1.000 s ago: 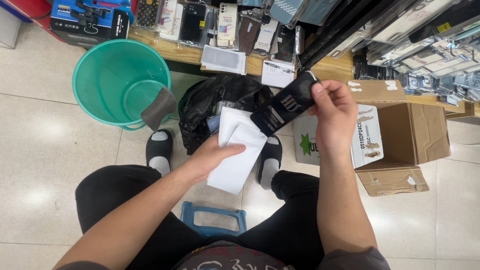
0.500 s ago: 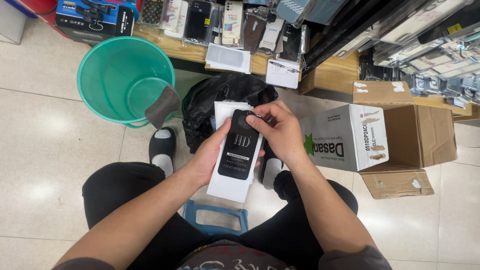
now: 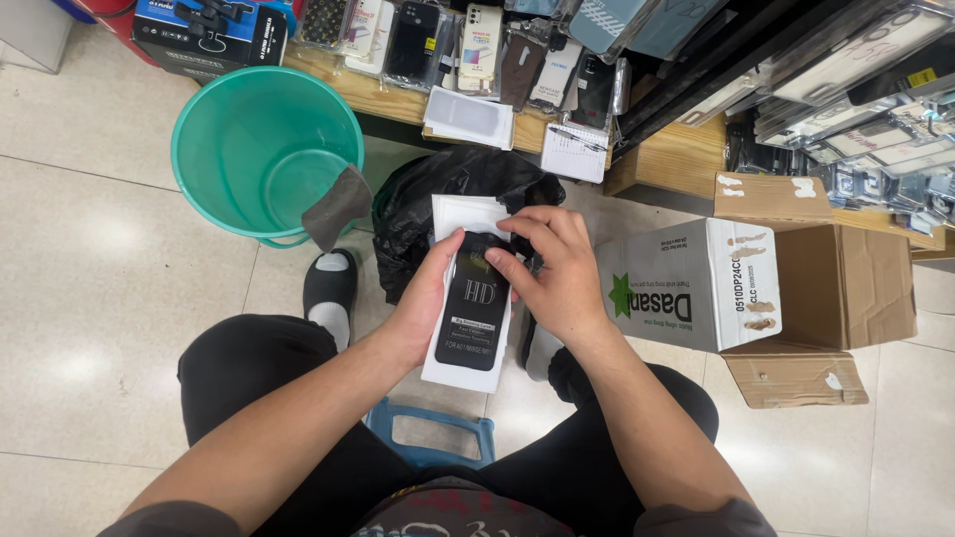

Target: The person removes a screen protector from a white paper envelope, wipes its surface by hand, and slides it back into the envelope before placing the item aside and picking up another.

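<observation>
Left hand (image 3: 428,308) is cupping the white sleeve (image 3: 460,373) from 9 o'clock, steadying it; right hand (image 3: 557,273) is pinching the black pack (image 3: 474,318) at 12 o'clock, over the bin bag (image 3: 438,199).

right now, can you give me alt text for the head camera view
Seated on a blue stool, a person's left hand holds a white sleeve while the right hand lays a black packet on it. A teal bucket and open cardboard box stand nearby.
</observation>
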